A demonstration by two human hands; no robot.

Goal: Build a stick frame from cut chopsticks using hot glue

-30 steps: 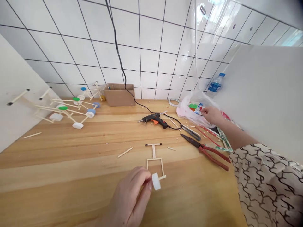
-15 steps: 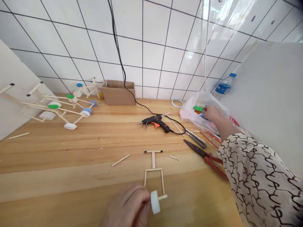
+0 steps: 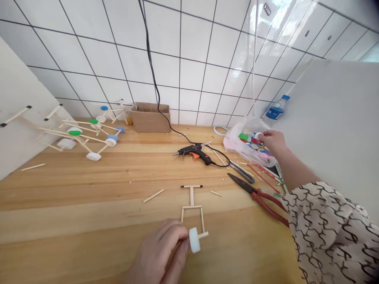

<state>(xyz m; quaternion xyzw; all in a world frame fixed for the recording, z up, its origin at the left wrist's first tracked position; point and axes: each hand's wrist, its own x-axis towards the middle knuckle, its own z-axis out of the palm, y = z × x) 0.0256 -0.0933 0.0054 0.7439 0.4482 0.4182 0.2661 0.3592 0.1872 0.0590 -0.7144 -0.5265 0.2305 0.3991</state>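
Note:
My left hand [image 3: 166, 248] is at the bottom centre, thumb and fingers closed on a white bottle cap [image 3: 194, 240] stood on edge. A short stick [image 3: 203, 235] shows at the cap's right side. Just beyond lies a frame of thin wooden sticks [image 3: 192, 206] with a black-tipped crossbar, partly hidden by the hand. At the right, my right hand [image 3: 272, 141] pinches another white bottle cap [image 3: 258, 136] over a clear plastic bag [image 3: 233, 140] of many-coloured caps.
A black glue gun [image 3: 194, 152] lies mid-table, its cord trailing behind. Red-handled pliers [image 3: 260, 195] and a grey cutter [image 3: 242, 172] lie nearer the right arm. Stick models with cap wheels [image 3: 93, 156] stand at the left, beside a cardboard box [image 3: 151, 118]. A water bottle [image 3: 276, 110] stands back right.
My right hand has come up from inside the bag and now shows a white bottle cap in its fingers. The left hand keeps its hold on the other cap.

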